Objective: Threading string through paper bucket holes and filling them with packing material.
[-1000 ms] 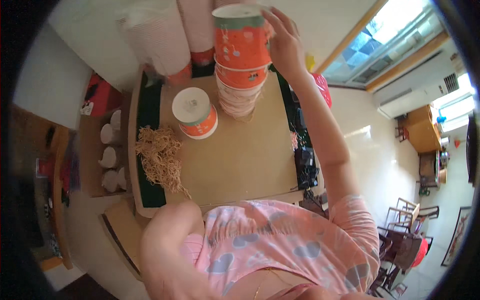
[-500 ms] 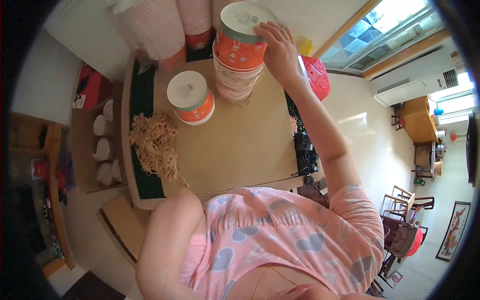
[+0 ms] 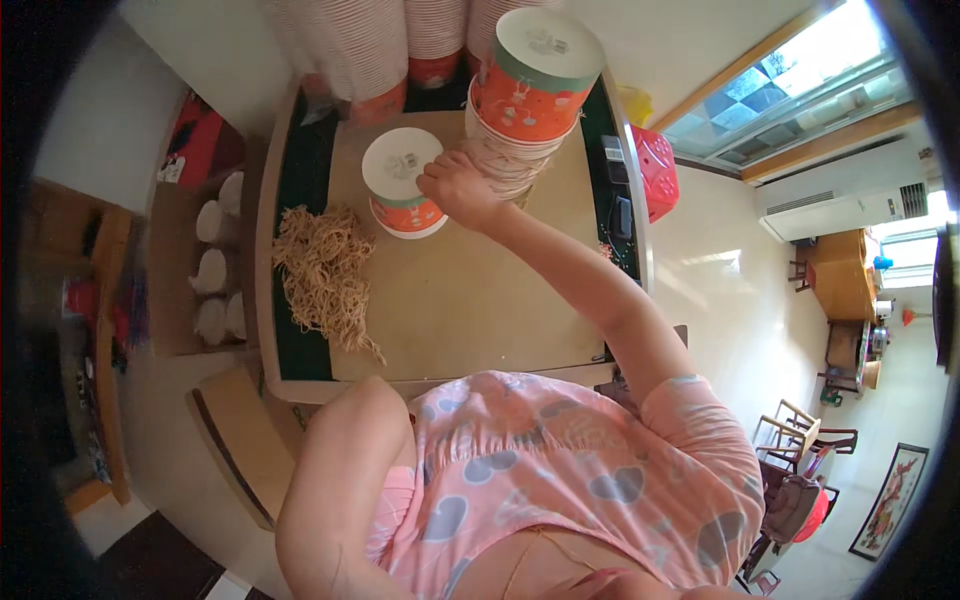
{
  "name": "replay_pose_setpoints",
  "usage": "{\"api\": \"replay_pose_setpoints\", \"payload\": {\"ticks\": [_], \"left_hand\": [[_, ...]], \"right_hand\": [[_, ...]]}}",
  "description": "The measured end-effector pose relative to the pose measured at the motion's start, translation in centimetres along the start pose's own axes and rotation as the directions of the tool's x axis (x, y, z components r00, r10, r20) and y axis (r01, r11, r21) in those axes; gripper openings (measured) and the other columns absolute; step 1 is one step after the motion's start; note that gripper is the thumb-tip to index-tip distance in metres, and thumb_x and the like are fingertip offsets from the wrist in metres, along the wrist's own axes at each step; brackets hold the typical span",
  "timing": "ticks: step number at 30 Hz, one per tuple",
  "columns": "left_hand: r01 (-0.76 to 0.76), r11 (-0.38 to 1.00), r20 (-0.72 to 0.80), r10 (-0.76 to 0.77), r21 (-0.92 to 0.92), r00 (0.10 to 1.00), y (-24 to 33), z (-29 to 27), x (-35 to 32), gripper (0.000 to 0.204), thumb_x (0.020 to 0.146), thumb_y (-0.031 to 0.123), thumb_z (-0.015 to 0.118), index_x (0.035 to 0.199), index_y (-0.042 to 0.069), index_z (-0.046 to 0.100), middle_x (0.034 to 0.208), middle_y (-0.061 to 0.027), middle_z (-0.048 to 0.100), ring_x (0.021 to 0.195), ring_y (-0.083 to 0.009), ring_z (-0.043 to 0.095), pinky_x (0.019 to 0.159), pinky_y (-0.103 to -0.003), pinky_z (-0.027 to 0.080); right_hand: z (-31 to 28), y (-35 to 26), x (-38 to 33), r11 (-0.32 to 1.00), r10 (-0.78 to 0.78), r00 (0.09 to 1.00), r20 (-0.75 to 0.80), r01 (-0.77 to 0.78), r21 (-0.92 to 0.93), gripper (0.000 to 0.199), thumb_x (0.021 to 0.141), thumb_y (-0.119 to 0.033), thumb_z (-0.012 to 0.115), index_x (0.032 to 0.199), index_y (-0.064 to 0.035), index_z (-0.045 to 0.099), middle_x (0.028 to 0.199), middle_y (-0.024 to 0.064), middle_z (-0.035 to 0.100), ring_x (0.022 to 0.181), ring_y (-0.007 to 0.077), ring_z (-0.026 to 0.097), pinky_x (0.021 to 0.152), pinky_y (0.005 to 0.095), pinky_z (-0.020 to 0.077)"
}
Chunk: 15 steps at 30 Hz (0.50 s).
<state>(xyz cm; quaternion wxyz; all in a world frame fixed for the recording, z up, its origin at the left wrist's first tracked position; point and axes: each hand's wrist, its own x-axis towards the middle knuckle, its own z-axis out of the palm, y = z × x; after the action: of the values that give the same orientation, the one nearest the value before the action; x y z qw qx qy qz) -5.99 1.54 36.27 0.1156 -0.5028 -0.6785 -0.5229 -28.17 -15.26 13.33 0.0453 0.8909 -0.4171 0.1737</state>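
My right hand (image 3: 465,190) is closed, its curled fingers at the right edge of a short upside-down paper bucket (image 3: 400,165). That bucket is orange with a green band and white base, and a white rim shows beneath it. Whether the fingers hold anything is hidden. Behind and right of the hand rises a taller stack topped by another upside-down orange paper bucket (image 3: 540,85). Pale, ragged layers show below it, and my forearm passes in front of them. A tangled heap of tan strings (image 3: 325,280) lies left of the short bucket. My left arm is bent; its hand is out of view.
Tall columns of nested paper buckets (image 3: 350,50) stand at the table's back. A brown board (image 3: 470,310) covers the table's middle. Left of it, a cardboard box (image 3: 175,290) holds white rolled things. A pink-red plastic stool (image 3: 655,175) stands beyond the right edge.
My right hand has left the bucket on top of the taller stack and come left and nearer, to the short bucket. The view has shifted slightly.
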Motion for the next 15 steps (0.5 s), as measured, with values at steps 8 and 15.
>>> {"api": "replay_pose_setpoints", "payload": {"ticks": [8,15], "left_hand": [[0.008,0.999,0.052,-0.006,-0.031,0.999,0.7,0.8,0.8,0.028,0.082,0.019,0.051,0.096,-0.003,0.061,0.103,-0.0191,0.058,0.097,-0.0324,0.056,0.089,-0.043,0.041],[0.012,0.997,0.094,-0.005,-0.076,0.996,0.9,1.2,1.2,0.03,0.081,0.021,0.052,0.097,-0.002,0.062,0.104,-0.0195,0.058,0.098,-0.033,0.055,0.091,-0.044,0.04]], "right_hand": [[-0.5,-0.5,0.8,0.993,-0.1,0.982,0.157,0.107,-0.039,0.018,0.075,-0.01,0.051,0.092,-0.0089,0.056,0.09,0.0061,0.056,0.097,0.0232,0.053,0.086,0.0371,0.0404],[-3.1,-0.5,1.5,0.998,-0.051,0.998,0.035,0.051,-0.02,0.019,0.073,-0.008,0.053,0.092,-0.008,0.057,0.091,0.0075,0.057,0.092,0.0251,0.056,0.082,0.036,0.0443]]}}
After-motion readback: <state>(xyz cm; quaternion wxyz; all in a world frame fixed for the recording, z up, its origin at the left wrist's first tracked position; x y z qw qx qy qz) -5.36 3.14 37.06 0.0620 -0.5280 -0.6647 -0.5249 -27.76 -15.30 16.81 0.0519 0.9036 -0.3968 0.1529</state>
